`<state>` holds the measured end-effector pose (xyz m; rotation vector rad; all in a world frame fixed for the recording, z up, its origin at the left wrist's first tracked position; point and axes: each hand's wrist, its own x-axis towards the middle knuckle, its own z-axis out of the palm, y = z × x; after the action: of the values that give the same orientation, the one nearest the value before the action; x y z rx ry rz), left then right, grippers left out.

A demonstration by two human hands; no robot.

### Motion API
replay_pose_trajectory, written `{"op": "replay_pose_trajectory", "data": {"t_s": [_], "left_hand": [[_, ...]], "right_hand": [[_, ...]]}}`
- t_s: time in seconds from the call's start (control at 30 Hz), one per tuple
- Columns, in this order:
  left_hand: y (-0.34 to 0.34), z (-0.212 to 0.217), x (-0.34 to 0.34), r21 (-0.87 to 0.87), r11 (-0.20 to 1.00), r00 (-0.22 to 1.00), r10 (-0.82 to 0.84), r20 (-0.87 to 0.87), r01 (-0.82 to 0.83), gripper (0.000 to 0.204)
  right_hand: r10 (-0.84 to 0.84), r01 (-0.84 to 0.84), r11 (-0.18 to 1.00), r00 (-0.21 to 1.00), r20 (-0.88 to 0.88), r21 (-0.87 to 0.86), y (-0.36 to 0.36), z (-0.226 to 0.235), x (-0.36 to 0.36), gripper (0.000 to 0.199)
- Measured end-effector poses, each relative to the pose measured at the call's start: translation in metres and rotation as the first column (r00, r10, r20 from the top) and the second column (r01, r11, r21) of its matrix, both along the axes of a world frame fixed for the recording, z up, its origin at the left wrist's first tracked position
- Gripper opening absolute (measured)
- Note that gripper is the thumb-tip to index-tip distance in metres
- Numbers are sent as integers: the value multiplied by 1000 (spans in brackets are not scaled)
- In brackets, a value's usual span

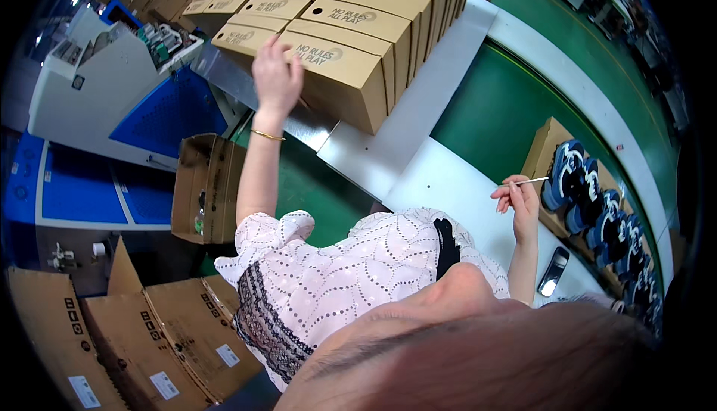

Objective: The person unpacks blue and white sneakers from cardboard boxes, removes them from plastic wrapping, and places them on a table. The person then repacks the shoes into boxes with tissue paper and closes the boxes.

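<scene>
Left hand (pixel 276 75) is up on the near corner of the shoebox stack, fingers spread loosely and laid flat over the top edge of the nearest brown shoebox (pixel 340 75). A thin gold bracelet (pixel 267 135) sits on that wrist.

Boxes stand in tight rows on a grey metal table (pixel 441 75), running from its near-left corner to the far end. About five boxes are countable along the front row and at least three rows behind; the exact total can't be told. Box long axes run across the table, labelled lids up. A bare strip is left along the table's right edge; at the left edge the boxes sit flush with the rim.

Right hand (pixel 517 198) pinches a thin white stick (pixel 526 181) between thumb and fingertips, other fingers curled. The stick lies near horizontal, long axis left to right, free tip pointing right and touching or just short of the nearest shoe.

Blue and white sneakers (pixel 597 213) lie in a line on a flat sheet of cardboard (pixel 545 150) at the right edge of the white worktop (pixel 448 187). Roughly six are visible; farther ones are cut off by the picture's rim. A dark phone-like device (pixel 553 271) lies on the worktop near the right forearm. The middle of the worktop is bare.

On the floor, lower left: three closed cartons (pixel 149 336) and one open carton (pixel 205 187).
</scene>
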<state>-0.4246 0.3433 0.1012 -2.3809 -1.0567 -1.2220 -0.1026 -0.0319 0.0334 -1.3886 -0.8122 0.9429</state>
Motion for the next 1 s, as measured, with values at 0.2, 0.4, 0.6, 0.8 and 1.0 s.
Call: {"op": "replay_pose_trajectory", "data": {"t_s": [0.2,0.4,0.6,0.8,1.0], "left_hand": [[54,-31,-37,-203,979,986,-35,-165,1,32],[1,-10,-31,-324,915,960,-273,-63,239,46],[-147,10,20,-323,752,754,-640,-149,575,24],[-221,-8,105,-404,649,590,-758,-278,645,41],[-258,1,202,-261,735,404,-591,-698,625,38]], "right_hand": [[10,-9,997,1000,-14,74,5,-7,-14,25],[29,-25,994,999,-40,109,9,-22,-14,25],[97,-99,995,992,-76,-20,24,-34,-18,27],[-28,24,999,992,-119,-36,45,-51,-18,27],[-339,335,937,940,28,102,35,-85,16,24]]}}
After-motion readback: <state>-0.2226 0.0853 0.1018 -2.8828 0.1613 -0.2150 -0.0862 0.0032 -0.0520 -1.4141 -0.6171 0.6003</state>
